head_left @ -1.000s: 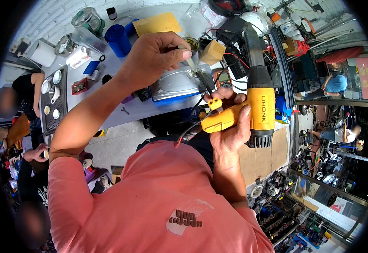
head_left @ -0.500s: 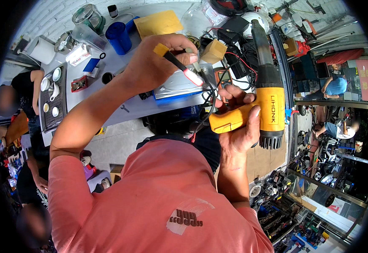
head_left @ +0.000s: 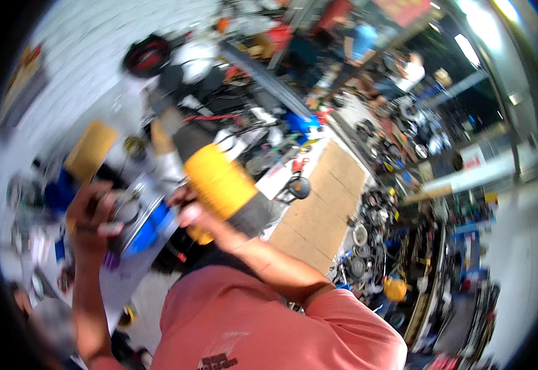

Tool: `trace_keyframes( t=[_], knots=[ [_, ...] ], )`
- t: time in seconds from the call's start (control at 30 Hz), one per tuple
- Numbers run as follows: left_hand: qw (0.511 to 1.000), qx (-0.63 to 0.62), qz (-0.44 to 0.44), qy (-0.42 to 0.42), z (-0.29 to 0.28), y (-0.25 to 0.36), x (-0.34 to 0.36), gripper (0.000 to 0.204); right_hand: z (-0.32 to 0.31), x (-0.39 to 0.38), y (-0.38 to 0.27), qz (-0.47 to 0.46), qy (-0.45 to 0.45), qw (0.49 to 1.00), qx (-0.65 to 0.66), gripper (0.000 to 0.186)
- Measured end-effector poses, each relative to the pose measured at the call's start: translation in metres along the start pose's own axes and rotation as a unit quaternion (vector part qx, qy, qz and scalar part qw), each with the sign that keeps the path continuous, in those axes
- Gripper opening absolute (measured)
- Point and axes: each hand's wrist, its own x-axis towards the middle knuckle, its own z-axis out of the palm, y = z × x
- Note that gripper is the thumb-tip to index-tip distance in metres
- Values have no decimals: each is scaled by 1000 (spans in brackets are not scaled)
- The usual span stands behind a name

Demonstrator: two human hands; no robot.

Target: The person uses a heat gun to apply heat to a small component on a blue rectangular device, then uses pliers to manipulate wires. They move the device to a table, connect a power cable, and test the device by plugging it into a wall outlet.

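Observation:
My right hand [head_left: 192, 209] is closed on the handle of a yellow and black heat gun [head_left: 220, 182], whose long dark nozzle points up and left. My left hand [head_left: 90, 216] is raised at the left with curled fingers around something small, blurred beyond recognition. Just to its right, behind the hands, a blue object with a silver top [head_left: 146, 234] lies on the bench. A yellow padded envelope [head_left: 90, 151] sits farther back, near a blue cylinder [head_left: 59, 194].
Black cables and boxes [head_left: 213, 98] crowd the bench's back. A tan board [head_left: 315, 206] lies to the right, beside piles of parts [head_left: 367, 240]. Beyond a metal-framed opening, a person in blue [head_left: 360, 43] and a person in white [head_left: 407, 77] appear. Another person's blurred head [head_left: 53, 320] is at lower left.
The view has swung sharply right and blurred. My hands and the heat gun now appear farther left and lower, the gun more slanted. The cable ends at my left hand are no longer distinguishable.

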Motion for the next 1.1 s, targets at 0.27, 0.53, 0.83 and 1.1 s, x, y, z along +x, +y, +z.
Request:
trace_keyframes(
  t=[0.27,0.53,0.83,1.1],
  knots=[
    [999,20,-33,26,5,12,0,34,42,2,-13,-46,-21,996,-74,38],
    [998,-44,22,40,20,23,0,22,55,2,-18,93,-49,978,180,47],
    [1000,-8,6,29,21,29,1,24,22,38,-11,60,-23,963,261,23],
    [999,5,-17,52,21,29,2,28,15,42,-8,61,-25,955,290,21]
  ],
)
